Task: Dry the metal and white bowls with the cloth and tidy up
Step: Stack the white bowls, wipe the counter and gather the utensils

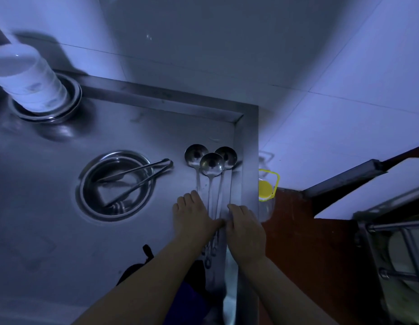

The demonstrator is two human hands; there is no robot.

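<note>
A dim steel counter (63, 242) seen from above. At its far left, a tall stack of white bowls (27, 76) stands nested inside metal bowls (72, 99), apparently dried and put away together. Nearer the middle, another metal bowl (114, 186) holds a pair of tongs (142, 174) resting across its rim. No cloth can be made out for certain. Three ladles (212, 164) lie side by side along the counter's right edge, cups pointing away, handles running back toward the person, likely being lined up as part of tidying. Both arms reach forward, palms down. The left hand (192, 214) lies flat with fingers spread beside the handles; the right hand (244, 227) rests flat, fingers together, on their other side, the two hands bracketing the handles and nearly touching
</note>
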